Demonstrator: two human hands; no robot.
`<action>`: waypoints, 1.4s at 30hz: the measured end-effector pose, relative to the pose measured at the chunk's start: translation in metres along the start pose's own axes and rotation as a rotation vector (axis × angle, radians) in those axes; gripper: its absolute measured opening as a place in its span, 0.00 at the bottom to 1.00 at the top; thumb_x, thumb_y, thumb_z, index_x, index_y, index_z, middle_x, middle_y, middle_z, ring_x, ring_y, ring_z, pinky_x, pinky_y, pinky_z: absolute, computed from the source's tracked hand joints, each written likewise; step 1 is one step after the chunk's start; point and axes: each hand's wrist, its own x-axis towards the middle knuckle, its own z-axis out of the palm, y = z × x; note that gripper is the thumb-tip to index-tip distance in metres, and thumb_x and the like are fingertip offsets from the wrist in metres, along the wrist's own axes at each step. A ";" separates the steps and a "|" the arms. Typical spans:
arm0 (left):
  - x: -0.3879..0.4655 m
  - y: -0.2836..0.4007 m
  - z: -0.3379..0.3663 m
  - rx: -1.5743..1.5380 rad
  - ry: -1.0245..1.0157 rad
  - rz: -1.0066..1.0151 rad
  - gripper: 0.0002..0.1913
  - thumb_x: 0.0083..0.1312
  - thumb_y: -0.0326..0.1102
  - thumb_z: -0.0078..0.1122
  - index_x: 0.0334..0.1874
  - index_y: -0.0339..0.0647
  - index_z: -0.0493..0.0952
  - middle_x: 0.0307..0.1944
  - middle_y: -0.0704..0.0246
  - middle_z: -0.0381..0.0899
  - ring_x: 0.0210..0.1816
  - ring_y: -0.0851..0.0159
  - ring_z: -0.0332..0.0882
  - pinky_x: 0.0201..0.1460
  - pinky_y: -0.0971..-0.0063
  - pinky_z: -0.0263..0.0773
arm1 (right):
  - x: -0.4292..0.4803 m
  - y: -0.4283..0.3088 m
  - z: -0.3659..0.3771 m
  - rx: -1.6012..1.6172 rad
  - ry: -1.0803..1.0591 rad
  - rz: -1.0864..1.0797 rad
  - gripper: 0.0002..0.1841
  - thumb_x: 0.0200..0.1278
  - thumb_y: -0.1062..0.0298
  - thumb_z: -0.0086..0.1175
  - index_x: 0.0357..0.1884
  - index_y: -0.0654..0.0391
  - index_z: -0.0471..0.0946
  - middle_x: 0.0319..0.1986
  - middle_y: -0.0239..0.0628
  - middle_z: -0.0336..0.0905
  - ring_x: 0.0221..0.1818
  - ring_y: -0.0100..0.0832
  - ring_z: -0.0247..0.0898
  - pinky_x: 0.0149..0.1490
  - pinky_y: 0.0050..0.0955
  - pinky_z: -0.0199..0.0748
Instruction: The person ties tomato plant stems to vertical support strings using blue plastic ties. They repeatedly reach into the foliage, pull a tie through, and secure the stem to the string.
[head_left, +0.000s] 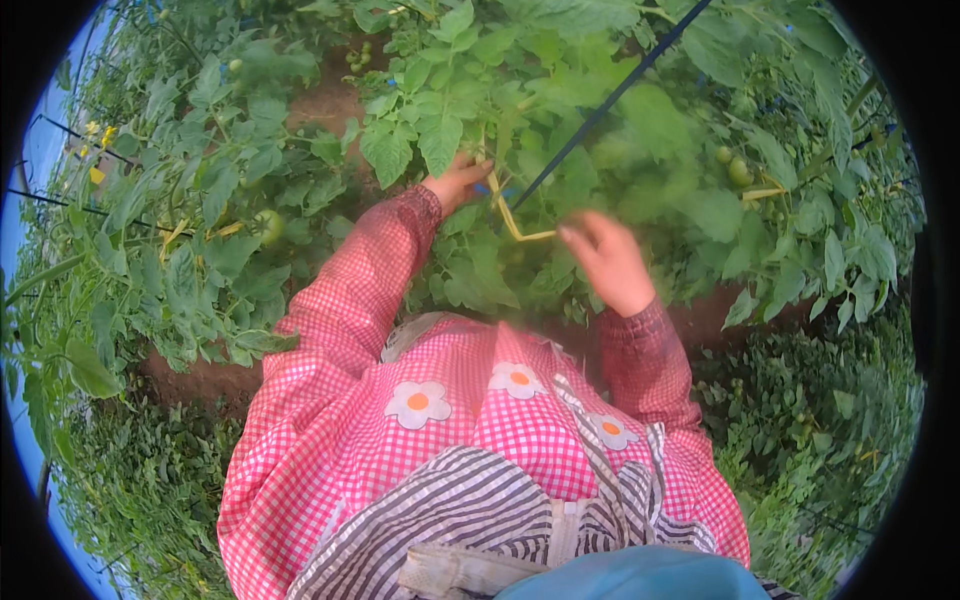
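Observation:
My left hand (459, 182) is at a tomato plant's stem, its fingers closed around the stem and one end of a yellow tie strip (512, 223). The strip bends down and runs right to my right hand (606, 259), which pinches its other end between thumb and fingers. A dark blue cord (611, 101) slants from the top right down to the plant between my hands. A small blue piece (481, 189) shows beside my left fingertips. Leaves hide part of the stem, and those to the upper right are blurred.
Tomato foliage surrounds both hands. Green tomatoes hang at the left (268, 226) and right (739, 172). More yellow strips (763, 193) are on nearby plants. Dark lines (82, 209) cross the left side. Brown soil (202, 379) shows below the plants, with low greenery behind.

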 end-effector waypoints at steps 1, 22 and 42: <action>-0.002 -0.002 0.003 0.046 0.004 0.036 0.16 0.69 0.36 0.57 0.55 0.35 0.71 0.47 0.68 0.77 0.50 0.66 0.75 0.54 0.67 0.69 | 0.000 -0.002 -0.001 -0.041 0.079 0.047 0.15 0.61 0.60 0.60 0.45 0.58 0.78 0.20 0.40 0.72 0.23 0.36 0.69 0.30 0.33 0.66; -0.018 -0.090 -0.032 0.095 -0.197 0.135 0.19 0.73 0.40 0.51 0.60 0.35 0.70 0.52 0.63 0.78 0.53 0.60 0.77 0.59 0.65 0.70 | 0.010 -0.003 0.017 -0.326 0.218 -0.329 0.10 0.66 0.65 0.50 0.44 0.54 0.80 0.43 0.38 0.79 0.44 0.40 0.75 0.46 0.36 0.73; -0.112 -0.020 -0.058 -0.271 -0.688 -0.047 0.14 0.71 0.32 0.53 0.56 0.38 0.75 0.52 0.67 0.80 0.53 0.68 0.77 0.59 0.70 0.71 | 0.063 -0.039 0.071 0.853 -0.255 0.321 0.30 0.65 0.47 0.57 0.59 0.59 0.70 0.51 0.40 0.77 0.46 0.30 0.76 0.45 0.30 0.79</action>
